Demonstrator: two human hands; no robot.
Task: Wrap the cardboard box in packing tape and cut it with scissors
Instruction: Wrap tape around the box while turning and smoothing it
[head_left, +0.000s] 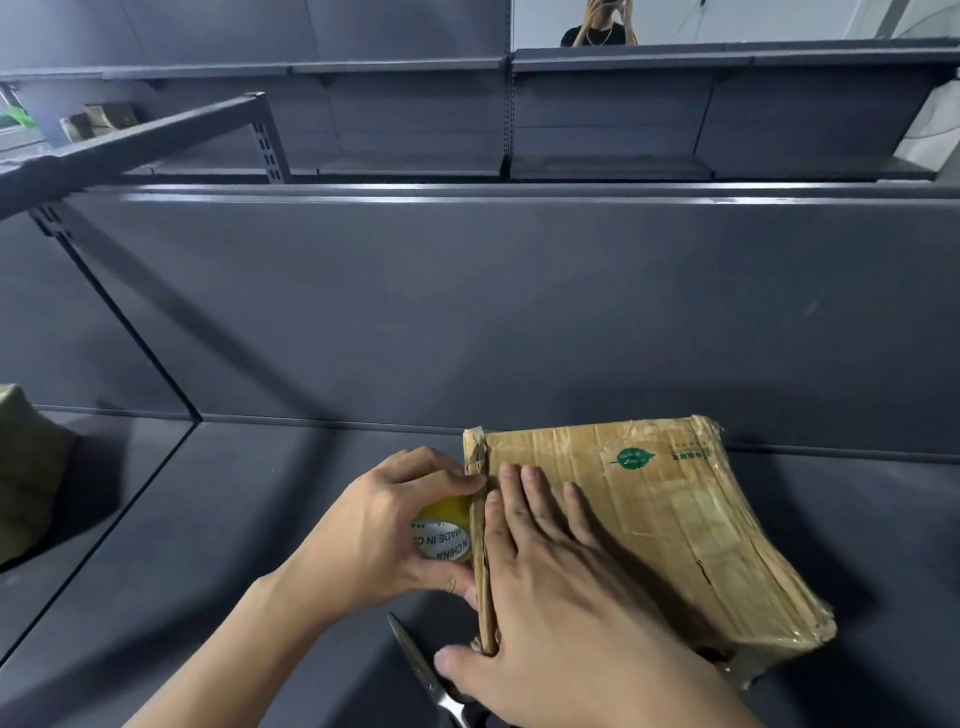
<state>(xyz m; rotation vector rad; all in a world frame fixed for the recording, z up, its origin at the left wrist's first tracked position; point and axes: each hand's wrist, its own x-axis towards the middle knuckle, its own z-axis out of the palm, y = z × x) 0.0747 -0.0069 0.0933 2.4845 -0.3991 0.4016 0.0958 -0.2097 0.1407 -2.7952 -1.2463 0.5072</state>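
Observation:
A worn cardboard box (675, 519), covered in old clear tape and printed with a green leaf logo, lies on a dark grey shelf (260, 519). My left hand (379, 530) grips a roll of yellowish packing tape (447, 530) pressed against the box's left edge. My right hand (561, 603) rests flat on the box top with straight fingers, its thumb at the near left corner. Scissors (421, 670) lie on the shelf in front of the box, partly hidden under my right hand.
A dark back panel (519, 312) rises behind the shelf. A brownish bundle (26, 467) sits on the neighbouring shelf at far left. More grey shelving (623, 114) stands beyond, and a person (597, 26) is at the top.

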